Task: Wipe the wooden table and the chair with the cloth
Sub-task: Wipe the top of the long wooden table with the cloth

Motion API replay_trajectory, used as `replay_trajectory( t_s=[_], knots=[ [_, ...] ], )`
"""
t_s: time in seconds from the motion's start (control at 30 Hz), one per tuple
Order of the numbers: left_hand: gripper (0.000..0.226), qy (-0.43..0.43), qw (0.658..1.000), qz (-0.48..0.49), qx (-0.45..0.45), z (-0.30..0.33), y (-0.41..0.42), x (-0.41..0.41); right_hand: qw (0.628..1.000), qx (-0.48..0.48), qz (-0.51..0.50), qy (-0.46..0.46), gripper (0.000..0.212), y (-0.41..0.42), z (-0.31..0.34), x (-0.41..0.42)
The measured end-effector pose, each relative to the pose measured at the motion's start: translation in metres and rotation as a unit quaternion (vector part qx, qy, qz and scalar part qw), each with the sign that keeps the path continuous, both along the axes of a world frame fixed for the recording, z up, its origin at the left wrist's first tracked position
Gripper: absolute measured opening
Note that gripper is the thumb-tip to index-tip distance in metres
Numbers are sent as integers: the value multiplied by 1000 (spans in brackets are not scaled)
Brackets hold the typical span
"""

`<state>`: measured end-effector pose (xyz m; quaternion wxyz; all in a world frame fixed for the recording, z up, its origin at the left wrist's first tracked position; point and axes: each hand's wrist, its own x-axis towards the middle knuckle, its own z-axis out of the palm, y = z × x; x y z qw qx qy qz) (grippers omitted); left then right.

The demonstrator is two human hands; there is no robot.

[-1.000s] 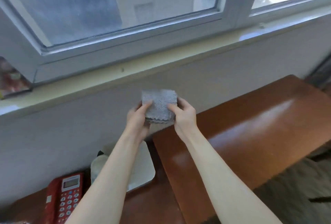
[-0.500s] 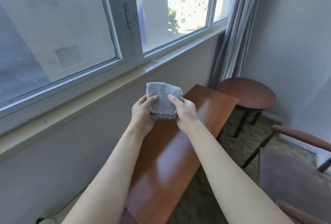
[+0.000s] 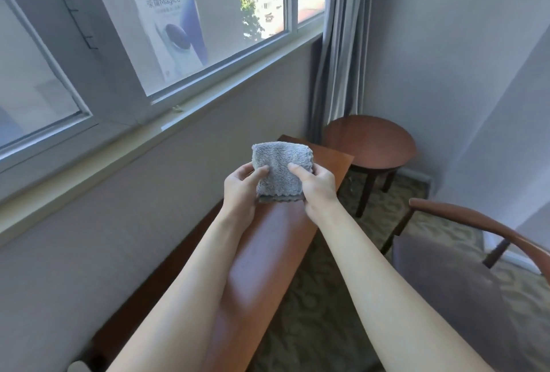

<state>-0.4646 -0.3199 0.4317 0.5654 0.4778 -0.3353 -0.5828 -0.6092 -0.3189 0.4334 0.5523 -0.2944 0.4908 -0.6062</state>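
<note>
- A folded grey cloth is held up between both hands, above the far end of the long wooden bench under the window.
- The cloth's left edge is pinched by the left hand, its right edge by the right hand, thumbs laid on its near face.
- An armchair is seen beyond the bench's right edge, a round side table past its far end.
</note>
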Motion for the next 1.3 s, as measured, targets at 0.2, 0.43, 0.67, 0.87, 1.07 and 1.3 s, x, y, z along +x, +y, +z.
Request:
replay_trajectory(
  t_s=[0.2, 0.43, 0.67, 0.87, 1.07, 1.3],
  knots=[
    [27, -99, 995, 32, 3, -28, -65, -39, 999, 16, 24, 16, 12, -70, -24, -47],
    [20, -152, 987, 44, 2, -73, -132, -54, 991, 79, 101, 34, 28, -141, -62, -67],
    [25, -250, 967, 52, 13, -139, -218, -59, 988, 107, 80, 73, 20, -225, -116, -67],
    [38, -473, 879, 26, 51, -205, -267, -53, 977, 72, 8, 201, 22, -291, -178, -79],
    [56, -648, 759, -50, 40, -301, -300, -33, 895, -15, -78, 440, 13, -349, -282, -96],
    [65, -748, 654, -98, 64, -404, -336, -12, 797, -75, 89, 592, 61, -387, -394, -79]
  ],
)
